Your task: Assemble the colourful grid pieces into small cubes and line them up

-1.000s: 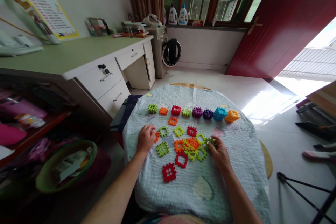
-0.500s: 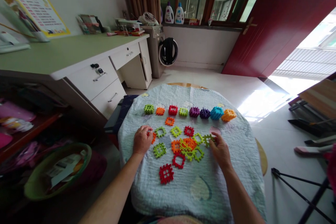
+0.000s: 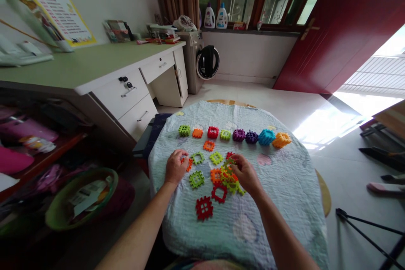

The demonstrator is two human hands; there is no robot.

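Left hand (image 3: 176,167) seemingly grips 1 orange piece (image 3: 190,164), right hand (image 3: 247,173) 1 green piece (image 3: 228,165); 8 blocks (image 3: 238,135) behind.

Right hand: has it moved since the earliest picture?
Yes, leftward: the right hand was nearly in line with the blue block; now it is nearly in line with the dark purple block.

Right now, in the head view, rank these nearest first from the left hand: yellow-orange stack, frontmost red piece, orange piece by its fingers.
1. Orange piece, at the left hand.
2. Frontmost red piece, toward the camera, slightly right.
3. Yellow-orange stack, at the row's right end.
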